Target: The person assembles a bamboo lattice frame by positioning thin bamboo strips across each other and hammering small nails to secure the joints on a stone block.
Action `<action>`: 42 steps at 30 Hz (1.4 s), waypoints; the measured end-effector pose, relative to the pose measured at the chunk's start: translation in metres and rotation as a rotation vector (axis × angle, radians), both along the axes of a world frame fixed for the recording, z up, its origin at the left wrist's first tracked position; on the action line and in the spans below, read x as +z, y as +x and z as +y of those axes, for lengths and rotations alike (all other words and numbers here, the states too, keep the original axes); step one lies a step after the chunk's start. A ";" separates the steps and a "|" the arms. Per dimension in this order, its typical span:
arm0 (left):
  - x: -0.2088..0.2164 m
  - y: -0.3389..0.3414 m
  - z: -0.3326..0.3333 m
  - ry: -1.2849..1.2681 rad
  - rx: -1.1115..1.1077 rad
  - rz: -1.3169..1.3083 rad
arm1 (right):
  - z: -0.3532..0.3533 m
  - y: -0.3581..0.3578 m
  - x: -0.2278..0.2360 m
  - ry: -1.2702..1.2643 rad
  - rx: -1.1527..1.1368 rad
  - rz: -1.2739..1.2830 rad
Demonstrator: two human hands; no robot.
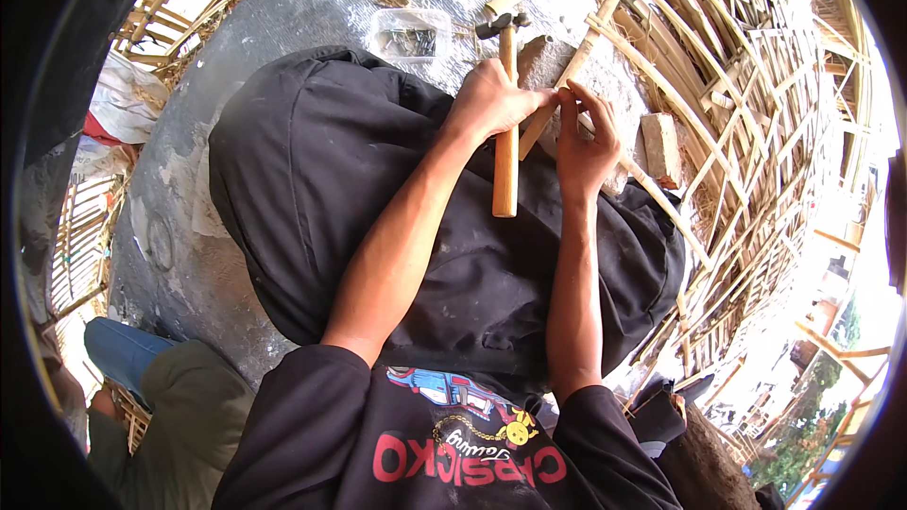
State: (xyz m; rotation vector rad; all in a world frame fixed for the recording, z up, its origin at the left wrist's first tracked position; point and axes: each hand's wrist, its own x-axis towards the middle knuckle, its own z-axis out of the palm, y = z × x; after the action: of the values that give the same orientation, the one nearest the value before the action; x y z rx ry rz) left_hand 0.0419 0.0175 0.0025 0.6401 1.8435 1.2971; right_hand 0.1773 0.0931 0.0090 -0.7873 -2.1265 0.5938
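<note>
My left hand (489,102) is closed around a hammer with a wooden handle (506,170) and a dark metal head. Its thumb and forefinger reach right, meeting the fingertips of my right hand (588,144). Those right fingers pinch together over a bamboo strip (588,45); whatever small thing may be between them is too small to make out. Beneath the strip lie a grey stone block (546,61) and a rough pale slab. A clear plastic tub (412,35) holding small dark metal pieces, apparently nails, sits beyond my left hand.
A large lattice of woven bamboo strips (746,123) spreads along the right. A brick-like block (661,149) rests beside it. Grey sheeting (189,227) covers the ground at left. Another person's leg (194,416) shows at lower left. Black cloth covers my lap.
</note>
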 end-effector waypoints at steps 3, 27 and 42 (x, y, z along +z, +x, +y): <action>0.002 0.000 0.000 0.000 -0.002 0.005 | 0.001 0.003 -0.004 -0.006 -0.024 0.005; 0.001 0.005 -0.008 -0.147 0.015 0.253 | -0.010 -0.003 0.004 -0.104 -0.084 0.065; 0.014 -0.003 -0.009 -0.448 -0.139 0.225 | -0.001 0.006 -0.007 -0.050 -0.037 0.063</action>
State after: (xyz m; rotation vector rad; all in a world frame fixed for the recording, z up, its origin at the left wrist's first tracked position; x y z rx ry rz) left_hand 0.0387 0.0083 0.0164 0.6717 2.1379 0.7077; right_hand 0.1832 0.0916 0.0022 -0.8230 -2.0420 0.6459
